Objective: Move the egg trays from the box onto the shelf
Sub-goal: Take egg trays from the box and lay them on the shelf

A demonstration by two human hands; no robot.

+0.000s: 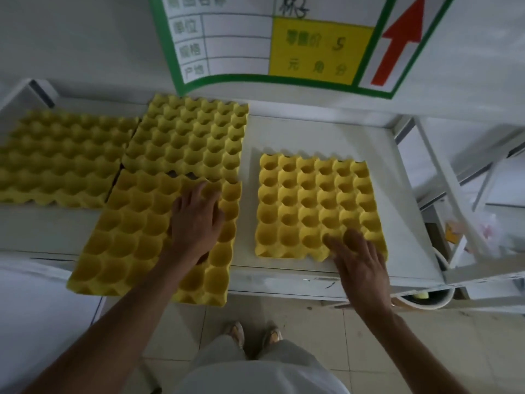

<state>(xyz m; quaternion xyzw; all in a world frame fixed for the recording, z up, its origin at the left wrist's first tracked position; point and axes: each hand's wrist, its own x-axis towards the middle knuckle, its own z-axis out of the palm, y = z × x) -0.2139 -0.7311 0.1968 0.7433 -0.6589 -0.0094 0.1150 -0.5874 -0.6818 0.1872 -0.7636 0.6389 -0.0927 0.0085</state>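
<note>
Several yellow egg trays lie on a white shelf (312,132). One tray (56,157) is at the far left, another (190,137) at the back middle. A third tray (133,231) overhangs the shelf's front edge; my left hand (196,220) rests flat on its right part with fingers spread. A fourth tray (312,200) lies to the right. My right hand (360,265) touches its near right corner with fingers apart. No box is in view.
A large price sign (284,44) with a green border, a yellow panel and a red arrow hangs above the shelf. A second white rack (460,211) stands to the right with small items. Beige floor tiles (298,317) and my feet lie below.
</note>
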